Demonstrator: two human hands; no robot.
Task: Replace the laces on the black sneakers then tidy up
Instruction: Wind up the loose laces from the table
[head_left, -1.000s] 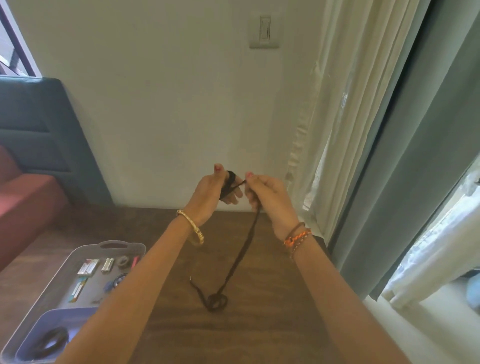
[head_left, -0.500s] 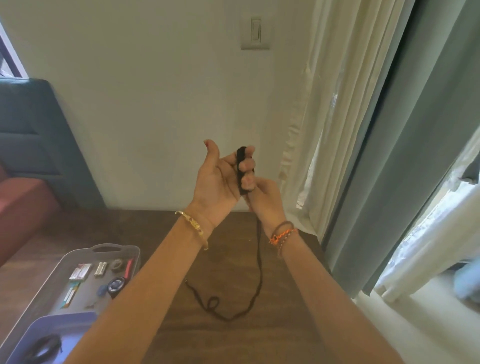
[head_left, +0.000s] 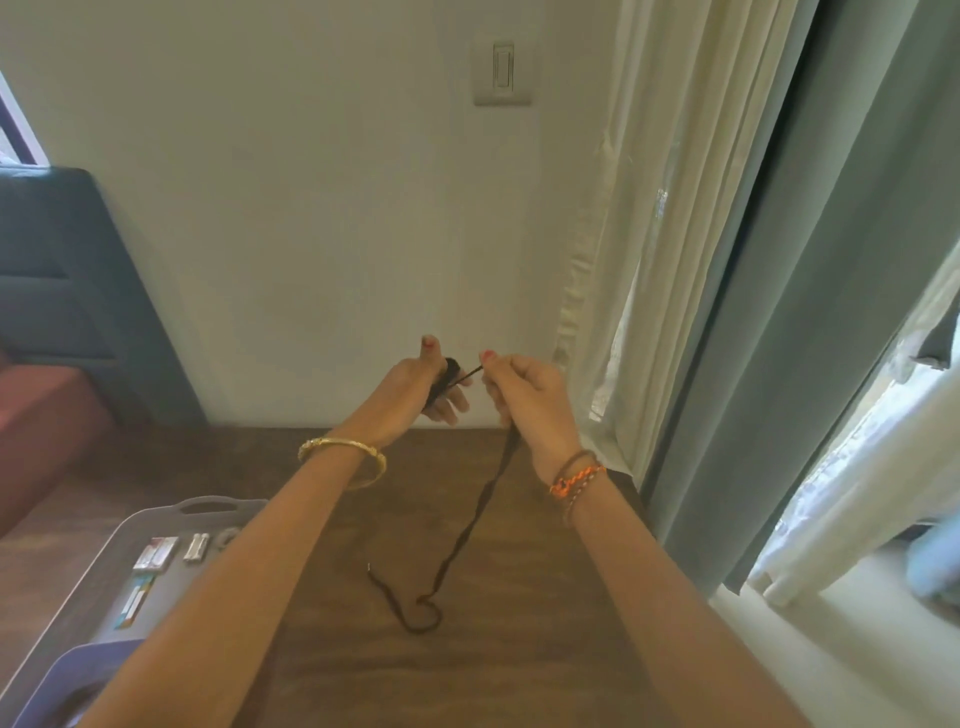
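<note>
A black shoelace (head_left: 470, 525) runs from my raised hands down to the brown wooden table (head_left: 509, 675), where its free end lies in a small loop. Part of the lace is wound into a black coil around the fingers of my left hand (head_left: 415, 389), which holds it. My right hand (head_left: 524, 400) pinches the lace a short way from the coil, and the strand is taut between the two hands. No sneakers are in view.
A grey tray (head_left: 104, 561) with several small items sits on the table's left, with a purple container (head_left: 78, 675) at its near end. A wall with a switch stands behind. Curtains (head_left: 701, 312) hang to the right; a dark headboard is at left.
Half a second ago my right hand was tucked against my left fingers at the coil; now it has pulled out to the right, drawing the lace taut. The slack on the table has shortened.
</note>
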